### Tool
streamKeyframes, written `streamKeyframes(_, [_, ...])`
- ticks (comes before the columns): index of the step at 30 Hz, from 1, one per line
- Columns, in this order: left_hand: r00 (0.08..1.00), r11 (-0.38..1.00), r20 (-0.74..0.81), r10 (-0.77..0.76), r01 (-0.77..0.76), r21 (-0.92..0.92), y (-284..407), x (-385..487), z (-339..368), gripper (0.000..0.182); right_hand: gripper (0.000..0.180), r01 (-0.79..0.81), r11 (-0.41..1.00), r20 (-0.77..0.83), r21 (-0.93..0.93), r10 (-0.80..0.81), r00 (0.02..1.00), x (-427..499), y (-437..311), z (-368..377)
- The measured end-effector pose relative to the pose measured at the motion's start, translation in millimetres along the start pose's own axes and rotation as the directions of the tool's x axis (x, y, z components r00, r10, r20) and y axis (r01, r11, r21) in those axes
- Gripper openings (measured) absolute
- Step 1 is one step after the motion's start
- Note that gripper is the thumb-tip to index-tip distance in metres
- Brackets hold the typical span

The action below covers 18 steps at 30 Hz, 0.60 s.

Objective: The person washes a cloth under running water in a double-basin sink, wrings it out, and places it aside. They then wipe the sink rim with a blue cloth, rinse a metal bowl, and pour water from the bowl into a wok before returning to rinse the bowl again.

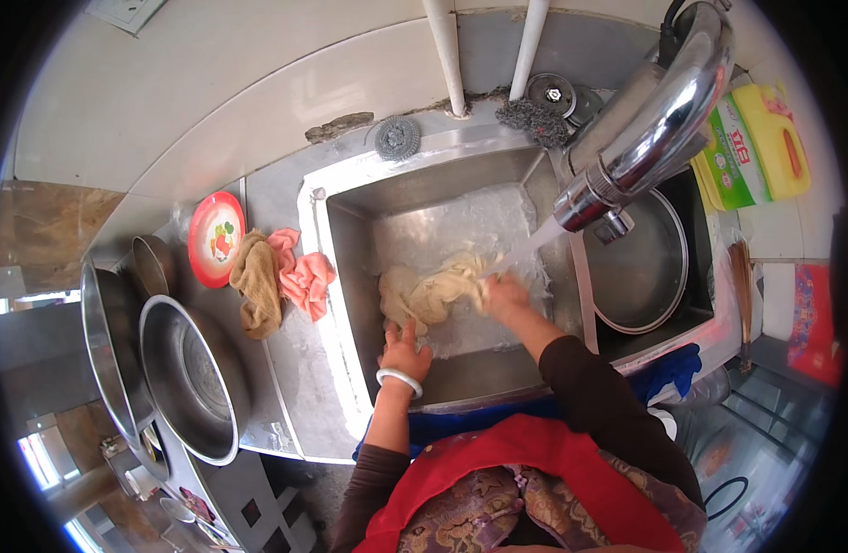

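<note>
A wet cream-coloured cloth (441, 290) lies twisted in the left basin of a steel sink (465, 387), in shallow water. Water runs from the chrome faucet (590, 200) down to the cloth's right end. My right hand (505, 297) is closed on that end, under the stream. Fingers spread, my left hand (404, 354) touches the lower left part of the cloth; a pale bangle (399, 379) circles the wrist. Whether its fingertips grip any fabric cannot be told.
Left of the sink lie pink (306, 280) and brown cloths (257, 287), a red-rimmed plate (217, 239) and metal bowls (196, 380). A steel scourer (397, 137) rests behind the basin. A pot (635, 276) fills the right basin; a yellow detergent jug (752, 148) stands beyond it.
</note>
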<state>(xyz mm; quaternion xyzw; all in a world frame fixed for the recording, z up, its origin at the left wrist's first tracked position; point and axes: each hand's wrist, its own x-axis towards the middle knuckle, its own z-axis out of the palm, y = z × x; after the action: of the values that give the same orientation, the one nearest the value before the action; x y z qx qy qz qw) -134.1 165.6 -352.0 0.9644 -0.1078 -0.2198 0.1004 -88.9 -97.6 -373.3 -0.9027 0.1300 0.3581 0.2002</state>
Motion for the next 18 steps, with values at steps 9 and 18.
streamKeyframes(9, [0.988,0.985,0.149,0.045,-0.018,-0.173,24.1,5.9,-44.0,0.052,0.064,0.027,0.957,-0.063,0.288,-0.009,0.998,-10.1,7.7,-54.9])
streamKeyframes(18, [0.988,0.828,-0.12,0.095,-0.145,-0.541,88.6,18.5,-47.9,0.036,0.028,0.686,0.53,-0.41,0.499,-0.553,0.726,-165.2,-39.9,-138.8])
